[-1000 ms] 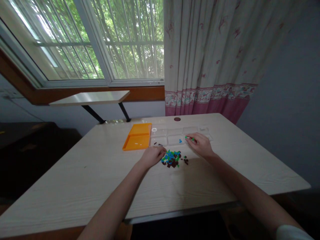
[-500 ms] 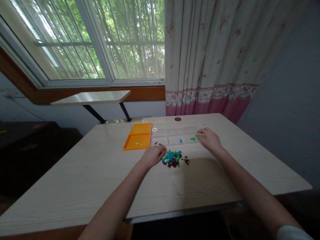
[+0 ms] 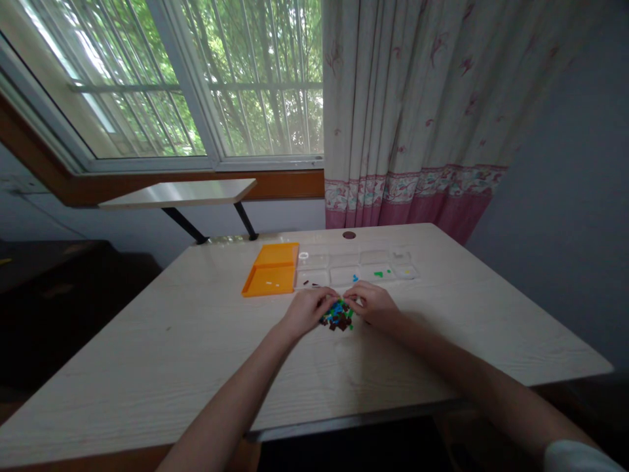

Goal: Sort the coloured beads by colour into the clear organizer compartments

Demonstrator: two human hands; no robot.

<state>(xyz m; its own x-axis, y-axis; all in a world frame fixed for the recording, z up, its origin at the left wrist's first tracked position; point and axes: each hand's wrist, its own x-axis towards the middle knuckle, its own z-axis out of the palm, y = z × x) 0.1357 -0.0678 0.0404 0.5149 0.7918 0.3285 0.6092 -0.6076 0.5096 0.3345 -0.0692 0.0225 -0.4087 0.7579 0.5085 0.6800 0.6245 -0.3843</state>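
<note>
A pile of small building blocks (image 3: 340, 317) in blue, green and dark brown lies on the table. My left hand (image 3: 307, 309) rests at its left edge, thumb and fingers pinched together over the pieces. From the right, my right hand (image 3: 374, 305) reaches in with its fingertips closed at the far side of the pile. The two sets of fingertips are close together. Whatever small piece either pinch holds is too small to make out. Behind the hands lies a clear compartment tray (image 3: 329, 267). Its near compartments hold a few brown, blue, green (image 3: 378, 274) and yellow pieces.
An open orange case (image 3: 251, 280) lies left of the clear tray, with small white pieces inside. A white ring (image 3: 303, 255) is in a far-left compartment. A raised shelf (image 3: 187, 191) stands at the back left, and a curtain (image 3: 403, 190) hangs behind the table.
My right hand has moved left and nearer, from the right end of the clear tray to the pile. A yellow piece now shows in that end compartment. My left hand has barely moved.
</note>
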